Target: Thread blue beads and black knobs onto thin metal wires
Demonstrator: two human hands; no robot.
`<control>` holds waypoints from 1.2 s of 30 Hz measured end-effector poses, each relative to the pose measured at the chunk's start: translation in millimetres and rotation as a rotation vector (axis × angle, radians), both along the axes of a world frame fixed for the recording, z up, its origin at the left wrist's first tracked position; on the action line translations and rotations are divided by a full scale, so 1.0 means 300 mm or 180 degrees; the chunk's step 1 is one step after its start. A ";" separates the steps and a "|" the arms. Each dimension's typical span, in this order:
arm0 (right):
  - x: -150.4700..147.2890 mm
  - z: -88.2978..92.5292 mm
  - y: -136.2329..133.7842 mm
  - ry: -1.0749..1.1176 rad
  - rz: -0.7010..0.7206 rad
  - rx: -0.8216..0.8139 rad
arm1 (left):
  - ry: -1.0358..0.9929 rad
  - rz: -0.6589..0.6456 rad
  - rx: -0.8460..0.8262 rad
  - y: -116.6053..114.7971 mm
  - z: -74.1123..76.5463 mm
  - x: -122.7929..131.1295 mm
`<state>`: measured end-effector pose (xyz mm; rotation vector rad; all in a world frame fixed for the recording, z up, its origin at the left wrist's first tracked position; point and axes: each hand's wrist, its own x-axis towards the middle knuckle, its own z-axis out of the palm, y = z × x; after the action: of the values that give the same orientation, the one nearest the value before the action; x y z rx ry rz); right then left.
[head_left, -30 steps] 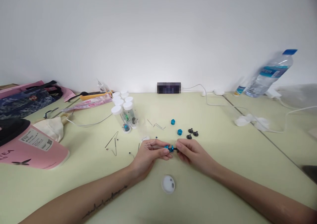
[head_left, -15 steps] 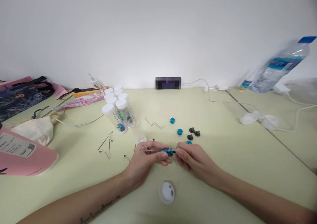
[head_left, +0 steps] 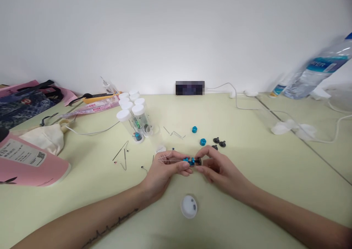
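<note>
Right hand (head_left: pixel 218 170) has changed most since the last frame: index finger now arched, thumb and index spread wider, so the black knob (head_left: pixel 199 161) shows between their tips; fingers parted about the width of its disc, can't tell if they actually press its rim; my left hand (head_left: pixel 165 170) has the blue part (head_left: pixel 187 161) pinched between thumb and fingers, closed down on it; knob's stem meets the blue part's right end, both above the table (head_left: pixel 242 212); thin wire (head_left: pixel 167 160) runs out leftward over my left hand; white lid (head_left: pixel 187 207) lies nearer me; two blue nuts (head_left: pixel 202 142) sit beyond my hands
</note>
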<state>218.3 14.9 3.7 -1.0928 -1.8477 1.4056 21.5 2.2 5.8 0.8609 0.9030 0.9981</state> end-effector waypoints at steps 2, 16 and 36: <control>-0.002 0.002 -0.001 0.0045 -0.0105 -0.0063 | -0.0015 -0.0010 0.0005 0.000 -0.001 0.000; -0.002 -0.005 -0.001 -0.0040 -0.0166 0.0064 | -0.0046 -0.0057 0.0036 0.000 -0.005 0.000; 0.006 0.000 -0.002 -0.0105 -0.0077 0.0244 | -0.0175 -0.0118 0.0060 0.004 -0.003 -0.002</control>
<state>220.2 14.4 3.7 -1.1025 -1.8894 1.2995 21.0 3.5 4.9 0.8593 0.8294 0.9950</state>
